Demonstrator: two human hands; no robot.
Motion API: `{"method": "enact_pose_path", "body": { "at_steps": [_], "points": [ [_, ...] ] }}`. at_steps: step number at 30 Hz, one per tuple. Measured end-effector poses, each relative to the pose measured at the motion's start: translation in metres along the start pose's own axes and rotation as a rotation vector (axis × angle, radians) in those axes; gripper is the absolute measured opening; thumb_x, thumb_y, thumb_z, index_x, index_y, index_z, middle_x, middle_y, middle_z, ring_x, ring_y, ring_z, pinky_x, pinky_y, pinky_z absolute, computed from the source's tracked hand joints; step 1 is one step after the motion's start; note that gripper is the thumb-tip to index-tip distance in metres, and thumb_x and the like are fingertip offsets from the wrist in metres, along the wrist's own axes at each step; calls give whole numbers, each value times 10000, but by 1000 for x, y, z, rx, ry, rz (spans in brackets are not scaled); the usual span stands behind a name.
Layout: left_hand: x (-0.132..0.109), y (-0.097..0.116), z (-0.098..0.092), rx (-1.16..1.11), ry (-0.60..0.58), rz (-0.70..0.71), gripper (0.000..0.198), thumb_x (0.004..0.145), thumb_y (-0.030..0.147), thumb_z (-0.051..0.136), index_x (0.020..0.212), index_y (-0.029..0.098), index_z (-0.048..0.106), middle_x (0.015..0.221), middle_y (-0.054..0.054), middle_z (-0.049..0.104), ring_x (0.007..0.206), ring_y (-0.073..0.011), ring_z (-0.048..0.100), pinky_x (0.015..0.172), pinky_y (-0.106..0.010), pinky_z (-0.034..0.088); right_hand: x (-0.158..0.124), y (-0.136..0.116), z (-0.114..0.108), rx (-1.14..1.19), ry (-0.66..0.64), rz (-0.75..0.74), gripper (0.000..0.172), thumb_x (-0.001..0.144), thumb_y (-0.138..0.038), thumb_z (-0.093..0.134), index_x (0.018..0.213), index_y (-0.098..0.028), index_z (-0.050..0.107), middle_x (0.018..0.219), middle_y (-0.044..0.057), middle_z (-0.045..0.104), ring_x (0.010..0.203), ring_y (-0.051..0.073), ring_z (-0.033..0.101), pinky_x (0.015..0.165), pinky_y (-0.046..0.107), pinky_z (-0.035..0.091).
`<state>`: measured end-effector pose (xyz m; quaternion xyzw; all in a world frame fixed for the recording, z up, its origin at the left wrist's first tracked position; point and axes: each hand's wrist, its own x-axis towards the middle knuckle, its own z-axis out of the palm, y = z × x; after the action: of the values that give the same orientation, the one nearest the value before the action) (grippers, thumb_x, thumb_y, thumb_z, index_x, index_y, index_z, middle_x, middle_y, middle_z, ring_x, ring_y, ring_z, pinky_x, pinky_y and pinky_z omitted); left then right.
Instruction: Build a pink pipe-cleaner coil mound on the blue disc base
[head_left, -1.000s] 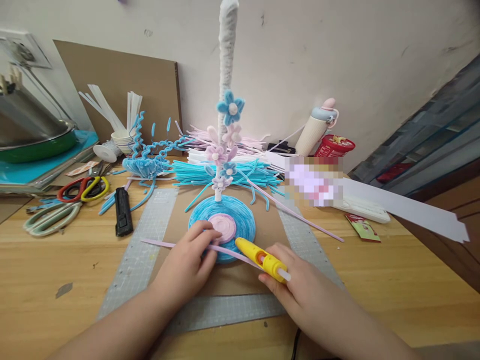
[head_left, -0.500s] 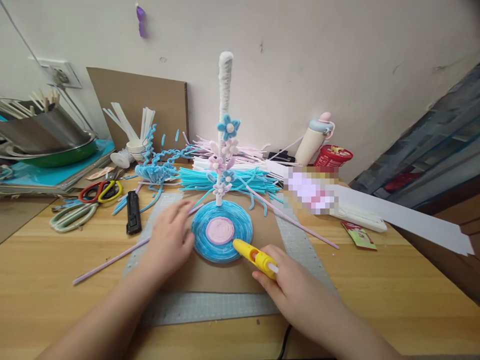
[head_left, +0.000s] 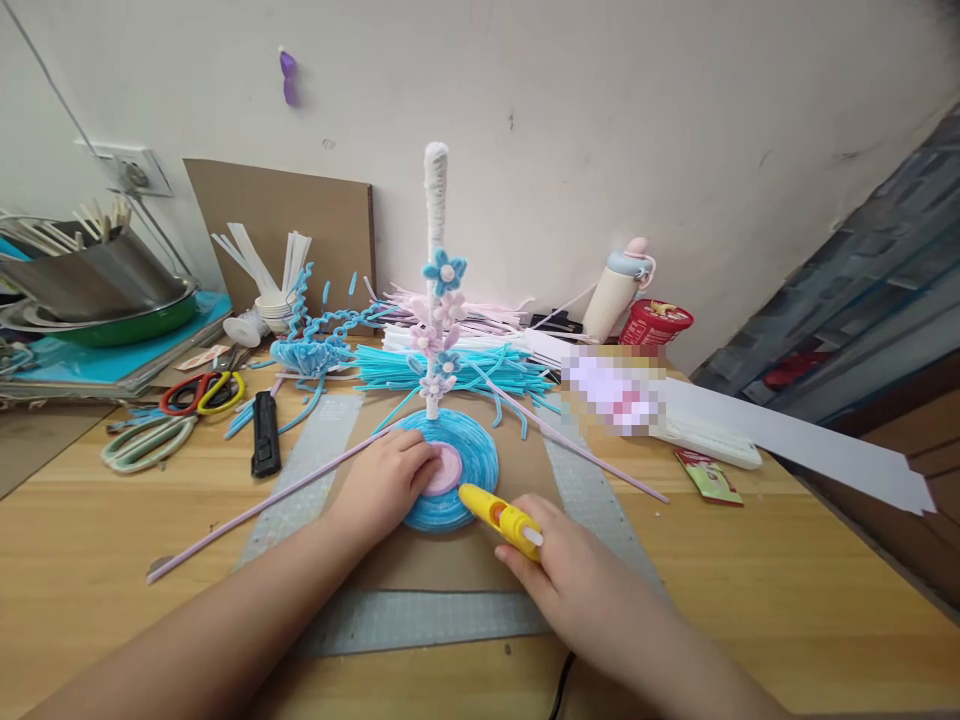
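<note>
Half-wound at a guess, pink coil (head_left: 450, 470) at blue disc (head_left: 480, 450) centre | left hand (head_left: 390, 482) grip pinched on pink pipe cleaner (head_left: 262, 509) there, tail toward 8 o'clock | right hand (head_left: 574, 572) grip clamped on glue gun (head_left: 499, 515), 5 o'clock

The blue pipe-cleaner disc (head_left: 474, 455) lies flat, a pink coil (head_left: 452, 468) at its centre, a white flowered stem (head_left: 435, 210) upright at its far edge; the yellow glue gun (head_left: 501, 516) points at its near rim; a long pink pipe cleaner (head_left: 270, 500) slants left.

Single head-worn view, facing forward and down, close over the table (head_left: 750, 590)
</note>
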<state>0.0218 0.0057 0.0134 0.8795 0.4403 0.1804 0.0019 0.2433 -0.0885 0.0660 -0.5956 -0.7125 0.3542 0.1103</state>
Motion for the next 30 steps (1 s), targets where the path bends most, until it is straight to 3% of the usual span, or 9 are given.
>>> {"method": "enact_pose_path", "body": {
  "at_steps": [5,9,12,16,18,20,22,26,30],
  "points": [
    [-18,4,-4,68,-6,40,271,969,253,429,1126,250,650,1101,-36,698,1017,-219,620,956,-432,364,1,3,1,-3,9,-18,45,920,-242,447,931,-206,472,982,55,576,810,188,568,684,309,388],
    [-34,6,-10,70,-20,64,394,974,256,392,1356,266,486,1345,-32,581,1266,-211,502,1130,-465,171,2,5,1,-9,6,-27,45,915,-231,448,927,-201,479,968,54,576,815,189,567,695,313,394],
    [-41,4,-12,30,-80,80,460,978,301,381,1437,285,367,1432,-39,484,1344,-211,415,1163,-491,51,2,4,1,-8,16,-39,48,914,-228,447,918,-198,485,963,56,580,816,188,569,700,314,398],
    [-38,-2,-13,-164,-116,-58,404,996,356,304,1354,314,487,1406,-18,514,1366,-227,381,1144,-558,96,2,4,-1,-7,22,-40,64,921,-247,443,927,-207,493,951,49,594,788,178,575,680,303,401],
    [-31,-5,-15,-286,-22,-228,429,1004,366,240,1278,308,564,1355,-13,569,1359,-229,392,1127,-571,162,2,4,-1,-6,20,-37,56,916,-248,457,927,-211,498,949,45,602,787,175,579,676,297,403],
    [-22,-5,-19,-343,60,-312,434,1001,380,242,1268,301,574,1358,-22,566,1362,-238,387,1123,-574,186,2,4,-2,-3,21,-41,49,912,-243,464,922,-213,502,950,44,605,795,176,583,680,294,404],
    [-15,-2,-22,-329,-1,-216,415,996,382,283,1328,300,517,1426,-26,494,1373,-238,368,1132,-558,190,3,4,-1,-2,23,-44,48,910,-239,464,921,-212,502,951,44,603,798,178,584,683,296,403],
    [-8,7,-22,-243,-284,106,456,994,366,322,1440,281,365,1526,-34,331,1391,-213,337,1142,-452,265,3,5,-1,1,19,-27,54,913,-240,459,935,-209,496,963,51,600,811,186,580,696,305,401],
    [-12,9,-14,-111,-306,163,486,991,369,326,1468,279,305,1546,-30,282,1418,-231,276,1173,-493,162,4,6,-1,8,5,-14,61,921,-239,442,936,-208,492,959,51,597,814,190,578,689,306,398]
  ]
}}
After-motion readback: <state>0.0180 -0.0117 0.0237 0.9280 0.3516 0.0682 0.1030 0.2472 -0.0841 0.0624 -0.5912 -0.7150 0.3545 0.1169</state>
